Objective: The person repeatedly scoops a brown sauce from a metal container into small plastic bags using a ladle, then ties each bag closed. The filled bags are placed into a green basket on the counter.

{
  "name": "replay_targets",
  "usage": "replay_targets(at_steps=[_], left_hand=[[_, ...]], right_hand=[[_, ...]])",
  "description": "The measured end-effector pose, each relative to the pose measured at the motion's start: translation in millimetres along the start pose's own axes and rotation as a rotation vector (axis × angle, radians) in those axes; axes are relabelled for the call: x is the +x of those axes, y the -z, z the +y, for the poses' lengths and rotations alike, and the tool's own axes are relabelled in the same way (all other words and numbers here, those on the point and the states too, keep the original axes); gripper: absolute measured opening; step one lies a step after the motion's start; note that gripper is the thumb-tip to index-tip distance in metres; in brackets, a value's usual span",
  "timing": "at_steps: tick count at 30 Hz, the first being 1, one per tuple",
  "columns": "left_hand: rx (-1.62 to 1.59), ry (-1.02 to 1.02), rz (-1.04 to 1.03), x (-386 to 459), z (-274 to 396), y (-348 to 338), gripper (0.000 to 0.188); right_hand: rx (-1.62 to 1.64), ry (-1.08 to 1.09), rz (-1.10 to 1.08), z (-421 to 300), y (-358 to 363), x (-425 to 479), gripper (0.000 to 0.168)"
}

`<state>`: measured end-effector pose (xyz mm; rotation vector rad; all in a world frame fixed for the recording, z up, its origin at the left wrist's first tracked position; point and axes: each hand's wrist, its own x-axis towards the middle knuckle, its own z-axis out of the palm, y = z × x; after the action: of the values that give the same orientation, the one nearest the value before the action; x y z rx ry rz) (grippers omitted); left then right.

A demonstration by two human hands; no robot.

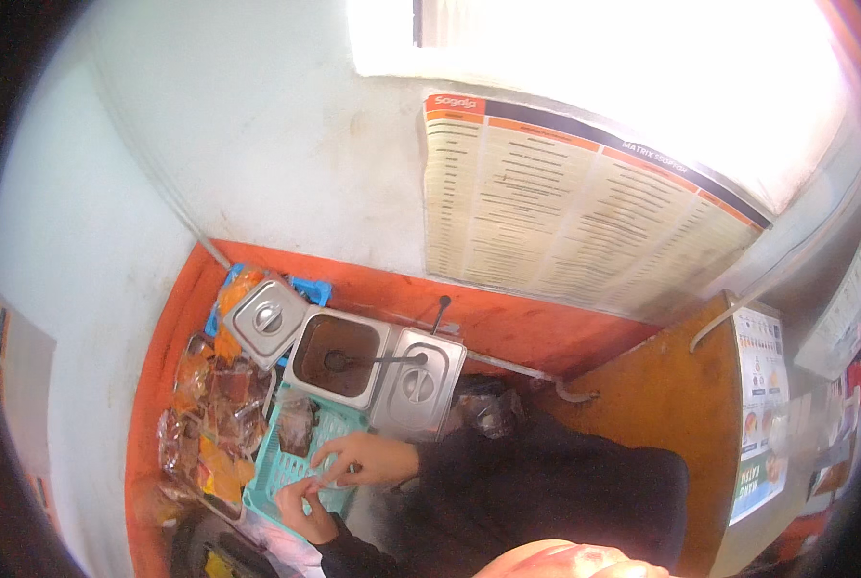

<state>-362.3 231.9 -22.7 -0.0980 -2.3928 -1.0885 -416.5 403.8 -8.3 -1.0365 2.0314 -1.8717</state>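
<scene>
Over a turquoise perforated plastic crate (261, 485), my right hand (373, 459) and my left hand (306, 509) meet at the fingertips. Between them they pinch a small piece of what looks like thin clear plastic; its contents cannot be made out. A plastic bag of dark brown sauce or food (297, 426) lies in the crate just beyond my fingers. Behind the crate stands a steel food pan (344, 354) with brown liquid and a black-handled ladle (394, 359) across its rim.
A lidded steel pan (420, 383) adjoins the open one; another steel lid (266, 318) rests at upper left. Bagged brown and orange foods (232, 394) fill trays on the left, by an orange-painted wall. A dark wrapped bundle (492, 412) sits near my right sleeve. A printed chart (560, 209) hangs above.
</scene>
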Motion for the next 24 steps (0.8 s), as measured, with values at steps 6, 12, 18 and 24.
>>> replay_targets(at_steps=[6,12,18,24], left_hand=[[-0.323,0.135,-0.151,12.1,-2.4,-15.6,0.007],[-0.486,0.308,-0.084,24.9,-21.4,-35.6,0.015],[-0.829,0.313,-0.169,32.5,-32.3,-85.7,0.022],[-0.28,0.26,-0.183,31.9,-15.7,-85.2,0.032]], right_hand=[[0.042,-0.132,0.038,11.2,37.0,-6.7,0.025],[-0.076,-0.15,0.258,23.2,49.8,-25.7,0.037],[0.069,-0.292,0.354,26.7,74.4,-32.9,0.04],[0.006,-0.331,0.425,24.3,87.0,-12.7,0.038]])
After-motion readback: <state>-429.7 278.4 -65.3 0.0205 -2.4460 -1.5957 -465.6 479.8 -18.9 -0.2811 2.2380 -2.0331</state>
